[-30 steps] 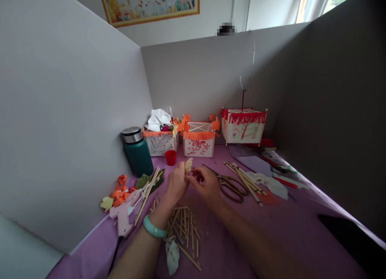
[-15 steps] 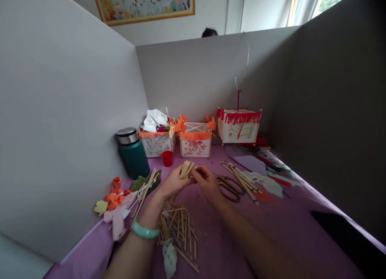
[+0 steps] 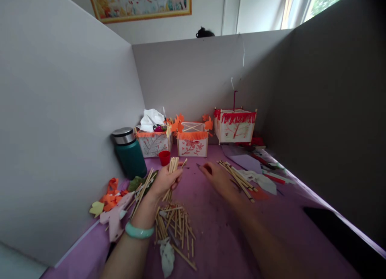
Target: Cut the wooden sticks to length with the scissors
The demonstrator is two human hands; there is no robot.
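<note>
My left hand (image 3: 165, 179) is closed around an upright bundle of short wooden sticks (image 3: 173, 165). One stick leans away to the right of the bunch. To the right, my right hand (image 3: 213, 175) is curled low over the table at the scissors. A dark pointed tip of the scissors (image 3: 198, 165) juts out left of the fingertips; hand and forearm hide most of the rest. Below my left hand lies a loose pile of cut sticks (image 3: 177, 222), with a crumpled white tissue (image 3: 167, 257) at its near end.
Paper lanterns (image 3: 193, 147) stand along the back panel (image 3: 187, 82), beside a red cup (image 3: 164, 158) and a green bottle (image 3: 130, 158). Longer sticks (image 3: 241, 180) lie right, near crumpled tissue (image 3: 262, 182). Paper scraps (image 3: 113, 198) lie left; a black flat object (image 3: 337, 234) is at near right.
My hands have moved apart. The left has shifted left with the bundle, now more upright. The right has left the bundle and moved over the scissors, covering their handles.
</note>
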